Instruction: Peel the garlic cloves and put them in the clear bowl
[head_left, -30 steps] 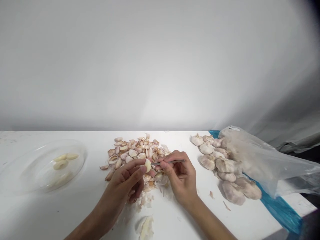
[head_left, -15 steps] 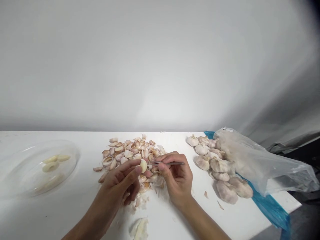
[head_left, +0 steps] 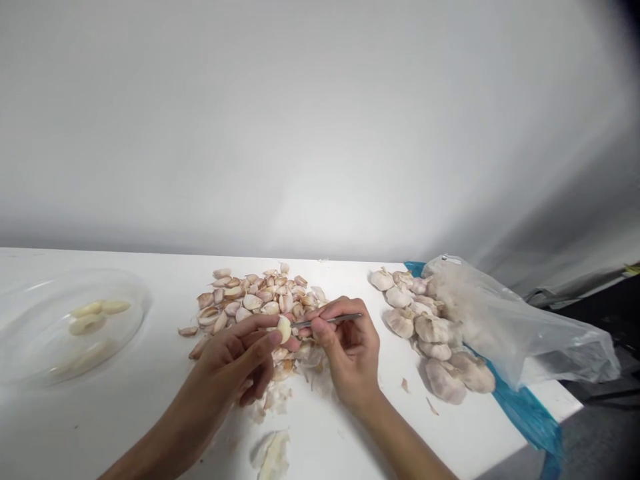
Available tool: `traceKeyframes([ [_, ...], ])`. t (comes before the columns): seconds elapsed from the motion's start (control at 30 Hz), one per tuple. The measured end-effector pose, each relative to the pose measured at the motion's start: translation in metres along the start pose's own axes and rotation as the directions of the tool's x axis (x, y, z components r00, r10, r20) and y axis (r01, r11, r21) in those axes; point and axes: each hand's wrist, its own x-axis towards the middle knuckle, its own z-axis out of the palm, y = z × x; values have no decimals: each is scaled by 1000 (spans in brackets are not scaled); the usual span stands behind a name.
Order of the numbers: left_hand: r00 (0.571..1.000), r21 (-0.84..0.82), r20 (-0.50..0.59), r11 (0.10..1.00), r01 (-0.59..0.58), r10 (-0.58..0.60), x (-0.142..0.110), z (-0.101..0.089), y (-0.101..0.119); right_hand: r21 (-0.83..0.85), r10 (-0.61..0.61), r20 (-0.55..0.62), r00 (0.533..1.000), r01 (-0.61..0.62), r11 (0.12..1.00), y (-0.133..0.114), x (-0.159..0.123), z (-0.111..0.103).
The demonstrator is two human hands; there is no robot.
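Two fingertip pinches — the left hand [head_left: 227, 357] grips a peeled garlic clove [head_left: 284, 329], the right hand [head_left: 350, 353] a metal pick [head_left: 327, 321] set against it.

Slender grey metal pick [head_left: 327, 321] – its tip hidden at the pale peeled garlic clove [head_left: 284, 329] (contact unclear); both bare forearms [head_left: 145, 448] cut off by the lower edge.

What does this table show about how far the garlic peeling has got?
Done: a few peeled cloves sit in a glass dish. In hand: the left hand holds one clove, the right hand a metal pick. Left: a heap of unpeeled cloves and whole bulbs.
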Motion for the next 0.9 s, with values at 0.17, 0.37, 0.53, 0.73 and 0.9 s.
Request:
traceKeyframes([
  [0.17,999,1,10,999,32,-32,0,1,1,15,27,-6,1000,-27,1000,0,2,1],
  [0.37,999,-25,6,998,49,-49,-2,1,4,36,54,-48,997,-52,998,0,4,1],
  [0.53,998,-39,-3,998,55,-55,-3,0,6,22,16,-40,999,-15,1000,-1,4,2],
  [0.73,999,-45,-19,999,26,-27,-3,1,6,2,2,-24,1000,-2,1000,2,1,2],
  [0.9,1000,-21,4,1000,16,-16,-1,0,4,-56,-15,-27,1000,13,998,2,0,0],
])
